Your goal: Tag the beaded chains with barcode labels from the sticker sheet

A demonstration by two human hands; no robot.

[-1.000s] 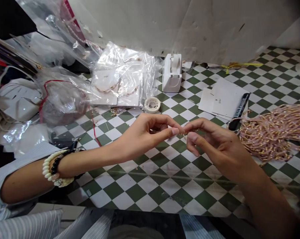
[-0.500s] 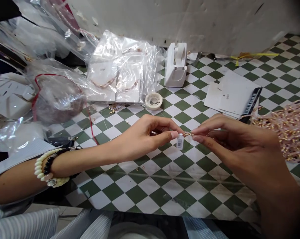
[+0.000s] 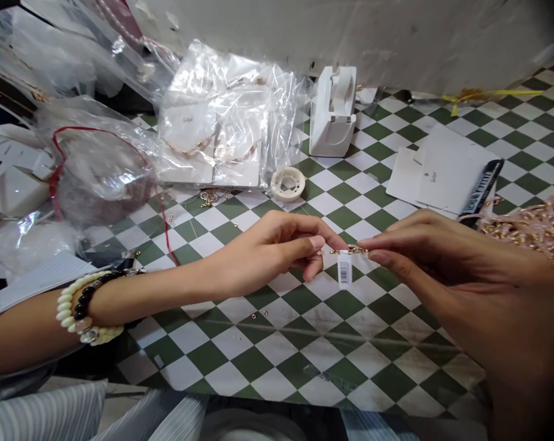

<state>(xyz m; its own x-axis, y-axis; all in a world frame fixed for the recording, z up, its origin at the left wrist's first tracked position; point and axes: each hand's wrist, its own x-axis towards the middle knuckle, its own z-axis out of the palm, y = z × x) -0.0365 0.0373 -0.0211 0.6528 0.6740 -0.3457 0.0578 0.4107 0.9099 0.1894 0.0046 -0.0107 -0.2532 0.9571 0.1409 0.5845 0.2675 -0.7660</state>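
A thin gold chain piece [image 3: 358,250] stretches between my two hands above the checkered table. From it hangs a small white barcode tag [image 3: 345,271]. My right hand [image 3: 461,275] pinches the chain's right end between thumb and forefinger. On the other side, my left hand [image 3: 281,248] has its forefinger against the chain beside the tag, with the thumb bent back near the strand and the other fingers curled beneath. Bead bracelets [image 3: 81,309] circle my left wrist.
A white tape dispenser [image 3: 333,113], a tape roll [image 3: 288,184] and plastic-wrapped cards [image 3: 231,131] lie behind my hands. At right are white cards [image 3: 451,168], a dark marker-like packet [image 3: 483,187] and a pink-and-gold bundle [image 3: 529,229]. Tiny beads [image 3: 259,314] dot the checkered table [image 3: 286,367].
Both hands have shifted slightly right in view. My left thumb has lifted back from the tag, which now hangs fully visible, and more of my curled left fingers shows.
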